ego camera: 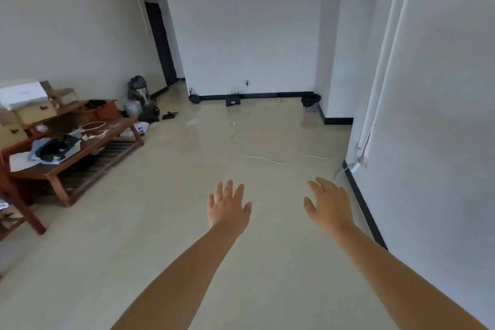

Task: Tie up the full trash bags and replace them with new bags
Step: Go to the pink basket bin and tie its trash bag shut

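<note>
A head-worn camera looks down and forward across a bare room with a pale tiled floor. Two bare forearms stretch out from the bottom of the view. The left hand (229,205) and the right hand (328,203) both hang in the air over the floor, backs up, fingers straight and slightly spread, holding nothing and touching nothing.

The task's thing, a small wastebasket (310,104) lined with a black trash bag (310,99), stands on the floor in the far right corner, against the back wall where a pillar juts out. The bag's dark rim is bunched above the basket's pale mesh sides; how full it is cannot be told from here.

The basket lies well ahead of both hands, almost straight forward from the right hand and a little to the right of the left one. The right hand looks the nearer of the two, though neither is within reach; the person would likely have to walk across the floor first.

A thin white cable (263,158) snakes across the floor between the hands and the basket. A cluttered wooden table (80,154) stands at the left, and a dark doorway (160,43) opens beyond it.
</note>
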A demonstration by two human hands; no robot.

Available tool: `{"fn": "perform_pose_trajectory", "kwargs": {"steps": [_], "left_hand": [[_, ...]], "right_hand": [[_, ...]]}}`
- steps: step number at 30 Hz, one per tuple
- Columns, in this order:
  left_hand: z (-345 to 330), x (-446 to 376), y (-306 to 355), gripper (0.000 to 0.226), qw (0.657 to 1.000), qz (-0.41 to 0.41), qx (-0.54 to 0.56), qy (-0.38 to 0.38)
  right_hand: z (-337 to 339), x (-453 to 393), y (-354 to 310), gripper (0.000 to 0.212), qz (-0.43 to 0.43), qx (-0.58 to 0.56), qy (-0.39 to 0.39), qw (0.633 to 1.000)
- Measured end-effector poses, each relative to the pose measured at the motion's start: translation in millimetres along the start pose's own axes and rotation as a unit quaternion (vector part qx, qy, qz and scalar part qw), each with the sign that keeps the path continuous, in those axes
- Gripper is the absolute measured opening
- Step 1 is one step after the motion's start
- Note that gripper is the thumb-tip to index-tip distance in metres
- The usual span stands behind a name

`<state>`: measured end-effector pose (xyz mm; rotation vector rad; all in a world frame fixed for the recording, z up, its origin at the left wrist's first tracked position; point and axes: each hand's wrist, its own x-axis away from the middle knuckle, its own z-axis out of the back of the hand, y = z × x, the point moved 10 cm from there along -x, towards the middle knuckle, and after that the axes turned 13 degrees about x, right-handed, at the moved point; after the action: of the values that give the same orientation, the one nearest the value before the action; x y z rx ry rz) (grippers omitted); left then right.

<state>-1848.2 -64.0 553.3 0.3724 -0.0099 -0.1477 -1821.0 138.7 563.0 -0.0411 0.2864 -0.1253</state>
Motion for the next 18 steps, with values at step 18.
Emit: {"fn": "perform_pose_trajectory", "kwargs": {"steps": [18], "left_hand": [[-43,-559,50,0.054,1.0,-0.01,0.0,-0.015]], "right_hand": [[-167,-535,90,0.053,-0.014,0.104,-0.086,0.991]]}}
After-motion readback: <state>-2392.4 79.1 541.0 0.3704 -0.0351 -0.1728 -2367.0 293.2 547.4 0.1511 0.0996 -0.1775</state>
